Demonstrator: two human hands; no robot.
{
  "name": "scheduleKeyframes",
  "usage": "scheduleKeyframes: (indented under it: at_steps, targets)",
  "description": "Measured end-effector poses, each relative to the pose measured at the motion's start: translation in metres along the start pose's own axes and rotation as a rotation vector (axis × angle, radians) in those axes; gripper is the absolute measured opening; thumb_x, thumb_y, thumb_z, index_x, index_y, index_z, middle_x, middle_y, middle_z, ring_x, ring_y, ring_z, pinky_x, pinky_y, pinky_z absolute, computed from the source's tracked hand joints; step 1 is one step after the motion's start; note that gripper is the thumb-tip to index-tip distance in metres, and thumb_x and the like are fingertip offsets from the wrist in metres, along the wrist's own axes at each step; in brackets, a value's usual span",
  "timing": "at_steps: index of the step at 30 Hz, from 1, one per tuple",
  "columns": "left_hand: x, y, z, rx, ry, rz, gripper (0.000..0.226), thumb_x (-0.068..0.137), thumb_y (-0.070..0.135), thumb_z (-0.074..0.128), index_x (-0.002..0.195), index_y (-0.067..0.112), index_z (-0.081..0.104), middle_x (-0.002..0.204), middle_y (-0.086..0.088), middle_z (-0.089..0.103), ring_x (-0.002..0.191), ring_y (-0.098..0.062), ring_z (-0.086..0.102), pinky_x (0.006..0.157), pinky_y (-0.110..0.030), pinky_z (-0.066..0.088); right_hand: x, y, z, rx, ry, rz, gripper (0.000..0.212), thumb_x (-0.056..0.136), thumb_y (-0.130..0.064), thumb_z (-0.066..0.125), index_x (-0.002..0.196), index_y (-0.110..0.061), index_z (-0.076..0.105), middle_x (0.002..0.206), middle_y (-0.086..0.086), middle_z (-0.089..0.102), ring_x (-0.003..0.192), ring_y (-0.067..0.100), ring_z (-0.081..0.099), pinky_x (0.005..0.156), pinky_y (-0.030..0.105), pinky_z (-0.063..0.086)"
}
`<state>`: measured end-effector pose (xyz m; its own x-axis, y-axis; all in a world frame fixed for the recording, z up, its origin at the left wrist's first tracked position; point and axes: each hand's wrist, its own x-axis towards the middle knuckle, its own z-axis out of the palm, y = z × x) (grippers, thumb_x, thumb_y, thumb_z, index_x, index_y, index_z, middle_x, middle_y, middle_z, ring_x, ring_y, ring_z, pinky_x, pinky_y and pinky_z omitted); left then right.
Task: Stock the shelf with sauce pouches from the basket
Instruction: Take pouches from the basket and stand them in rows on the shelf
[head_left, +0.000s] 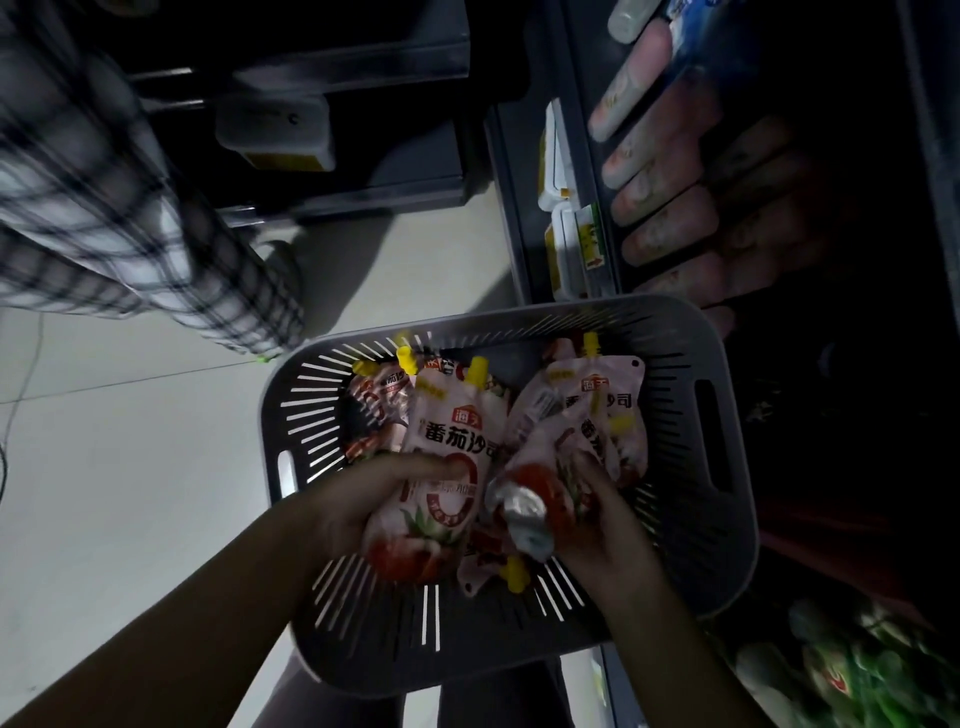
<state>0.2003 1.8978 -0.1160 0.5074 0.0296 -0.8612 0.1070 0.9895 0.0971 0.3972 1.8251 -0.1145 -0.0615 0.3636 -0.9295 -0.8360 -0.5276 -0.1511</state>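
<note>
Reaching down into the grey basket (727, 551), both hands are busy at the picking stage of the job. The left hand (358, 512) is closed around the lower body of a sauce pouch (447, 467) whose yellow cap points away from the person. The right hand (597, 525) grips a second pouch (545, 483) by its crumpled lower end, the silver base showing between the fingers. Both pouches sit low, among the others, so I judge them grasped but not yet lifted clear. More pouches (587, 400) lie loose beyond and beneath, caps pointing various ways.

Past the basket's far rim, the shelf (587, 156) runs away in deep shadow, with a row of pale pouches (665, 171) already standing on it and yellow price tags (589, 234) along its edge. Another person's checked sleeve (104, 208) hangs at the left.

The next move likely calls for raising both pouches over the rim and setting them upright beside that row, which is hard to see in the dark.
</note>
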Motion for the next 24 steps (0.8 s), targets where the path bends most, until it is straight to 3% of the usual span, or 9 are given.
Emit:
scheduleKeyframes:
  at_steps: [3,5,8,10,13,18,21,24]
  targets:
    - [-0.001,0.001,0.007,-0.082,0.002,0.073,0.047,0.047,0.023,0.088,0.09,0.009,0.075,0.099,-0.017,0.073,0.085,-0.031,0.071,0.081,-0.044,0.055,-0.008,-0.001,-0.007,0.016,-0.087,-0.029,0.075,0.02,-0.017,0.097,0.091,-0.007,0.076,0.097,0.016,0.074,0.083,0.029,0.073,0.065,0.041,0.06]
    - [0.0,0.003,0.012,-0.105,0.057,0.131,0.038,0.059,0.021,0.079,0.095,0.009,0.072,0.095,-0.015,0.074,0.081,-0.028,0.072,0.079,-0.041,0.055,-0.007,-0.003,-0.008,0.041,-0.095,-0.017,0.085,0.013,-0.018,0.097,0.094,-0.007,0.073,0.095,0.015,0.074,0.08,0.029,0.073,0.064,0.043,0.06]
    - [-0.004,0.004,0.017,-0.104,0.049,0.177,0.038,0.065,0.019,0.073,0.101,0.008,0.067,0.095,-0.015,0.074,0.082,-0.027,0.072,0.077,-0.04,0.056,-0.01,-0.01,-0.003,0.053,-0.12,-0.026,0.075,0.009,-0.023,0.096,0.08,-0.008,0.079,0.088,0.014,0.075,0.074,0.027,0.074,0.055,0.04,0.059]
    - [-0.006,0.002,0.018,-0.146,-0.005,0.198,0.05,0.047,0.021,0.089,0.093,0.007,0.074,0.093,-0.017,0.074,0.08,-0.029,0.073,0.068,-0.039,0.059,-0.01,-0.014,-0.004,0.05,-0.143,-0.005,0.08,0.013,-0.023,0.097,0.089,-0.009,0.077,0.095,0.015,0.074,0.079,0.029,0.073,0.062,0.045,0.06]
    - [-0.011,0.0,0.022,-0.14,-0.065,0.222,0.064,0.032,0.016,0.095,0.092,0.006,0.074,0.098,-0.019,0.073,0.084,-0.031,0.072,0.067,-0.039,0.059,-0.009,-0.02,-0.004,-0.074,-0.145,0.044,0.093,0.025,-0.027,0.097,0.112,-0.013,0.067,0.111,0.014,0.071,0.096,0.031,0.07,0.083,0.054,0.054]
    - [-0.021,-0.006,0.042,-0.05,0.056,0.268,0.043,0.058,-0.013,0.07,0.098,0.001,0.064,0.083,-0.016,0.074,0.07,-0.027,0.072,0.06,-0.034,0.059,-0.027,-0.033,0.008,-0.352,-0.109,-0.029,0.055,0.067,-0.019,0.071,0.12,-0.008,0.061,0.1,0.011,0.074,0.082,0.023,0.073,0.06,0.034,0.059]
    - [-0.033,-0.011,0.049,-0.08,0.094,0.317,0.055,0.048,-0.003,0.082,0.1,-0.001,0.064,0.084,-0.016,0.074,0.07,-0.027,0.072,0.063,-0.036,0.059,-0.044,-0.048,0.01,-0.412,-0.145,-0.107,0.034,0.072,-0.012,0.068,0.105,-0.014,0.067,0.092,0.008,0.076,0.076,0.021,0.073,0.056,0.031,0.057]
    - [-0.049,-0.01,0.057,-0.109,0.062,0.356,0.071,0.028,0.015,0.094,0.093,0.001,0.07,0.09,-0.019,0.073,0.075,-0.03,0.072,0.066,-0.039,0.059,-0.064,-0.06,0.015,-0.459,-0.163,-0.17,0.035,0.067,-0.011,0.069,0.101,-0.014,0.067,0.085,0.006,0.076,0.073,0.019,0.073,0.056,0.03,0.058]
